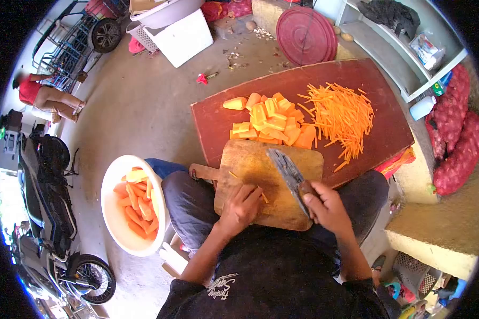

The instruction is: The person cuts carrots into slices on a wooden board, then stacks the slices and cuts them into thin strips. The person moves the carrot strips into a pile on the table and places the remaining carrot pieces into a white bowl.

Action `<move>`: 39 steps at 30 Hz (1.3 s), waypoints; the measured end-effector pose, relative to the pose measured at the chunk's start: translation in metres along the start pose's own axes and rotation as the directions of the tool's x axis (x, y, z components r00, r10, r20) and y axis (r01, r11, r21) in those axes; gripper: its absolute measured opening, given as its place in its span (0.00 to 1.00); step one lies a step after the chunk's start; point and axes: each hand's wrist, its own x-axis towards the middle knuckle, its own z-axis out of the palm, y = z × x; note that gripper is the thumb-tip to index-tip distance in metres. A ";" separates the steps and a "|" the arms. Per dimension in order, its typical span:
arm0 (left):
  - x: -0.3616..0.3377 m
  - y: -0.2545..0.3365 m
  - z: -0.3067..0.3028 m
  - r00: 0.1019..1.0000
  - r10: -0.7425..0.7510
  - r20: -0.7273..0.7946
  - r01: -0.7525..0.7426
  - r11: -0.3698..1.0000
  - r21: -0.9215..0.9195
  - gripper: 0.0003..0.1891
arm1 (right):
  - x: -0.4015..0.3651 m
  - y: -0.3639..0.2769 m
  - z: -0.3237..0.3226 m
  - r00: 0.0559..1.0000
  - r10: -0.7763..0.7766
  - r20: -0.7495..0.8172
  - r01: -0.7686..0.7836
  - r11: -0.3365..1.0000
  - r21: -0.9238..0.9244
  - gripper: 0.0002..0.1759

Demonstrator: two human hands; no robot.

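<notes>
Knife [287, 173] in right hand [327, 207] | left hand [242, 207] on cutting board [250, 159]

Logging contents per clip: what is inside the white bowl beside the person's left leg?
The white bowl holds a heap of long orange vegetable pieces, one paler yellow on top. Part of its inner wall shows bare. Whatever lies beneath the heap is covered.

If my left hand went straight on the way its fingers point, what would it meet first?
Probably the thin carrot strip on the wooden board, before the knife in your right hand; depth is unclear.
</notes>
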 end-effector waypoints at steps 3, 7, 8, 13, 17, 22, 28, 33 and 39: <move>-0.003 0.000 -0.003 0.999 0.038 0.011 -0.038 0.999 0.011 0.17 | -0.013 0.005 0.019 0.999 -0.022 0.031 0.027 0.986 -0.162 0.19; 0.001 0.002 -0.003 0.997 0.069 0.024 -0.070 0.996 0.050 0.17 | -0.019 -0.009 0.043 0.986 -0.163 0.039 0.168 0.953 -0.252 0.16; 0.002 0.002 -0.003 0.997 0.073 0.026 -0.074 0.996 0.044 0.17 | -0.021 -0.002 0.049 0.976 -0.217 0.013 0.212 0.938 -0.276 0.16; -0.001 -0.001 0.003 0.996 0.072 0.052 -0.076 0.994 0.085 0.19 | -0.026 -0.012 0.053 0.989 -0.132 0.060 0.144 0.937 -0.318 0.16; -0.002 -0.002 0.004 0.996 0.074 0.039 -0.077 0.995 0.064 0.19 | -0.028 -0.011 0.054 0.987 -0.131 0.088 0.155 0.913 -0.378 0.18; 0.000 0.000 0.003 0.996 0.086 0.007 -0.087 0.994 0.062 0.18 | -0.033 -0.005 0.055 0.986 -0.155 0.063 0.168 0.894 -0.415 0.20; 0.003 0.003 0.002 0.997 0.080 -0.023 -0.078 0.995 0.070 0.16 | -0.039 -0.005 0.055 0.994 -0.090 0.055 0.105 0.892 -0.439 0.23; 0.003 0.001 0.004 0.996 0.079 -0.032 -0.077 0.994 0.074 0.15 | -0.042 -0.004 0.052 0.997 -0.043 0.062 0.066 0.898 -0.435 0.22; 0.003 0.000 0.005 0.996 0.079 -0.033 -0.077 0.994 0.072 0.15 | -0.039 -0.014 0.051 0.998 0.032 0.062 -0.003 0.903 -0.429 0.18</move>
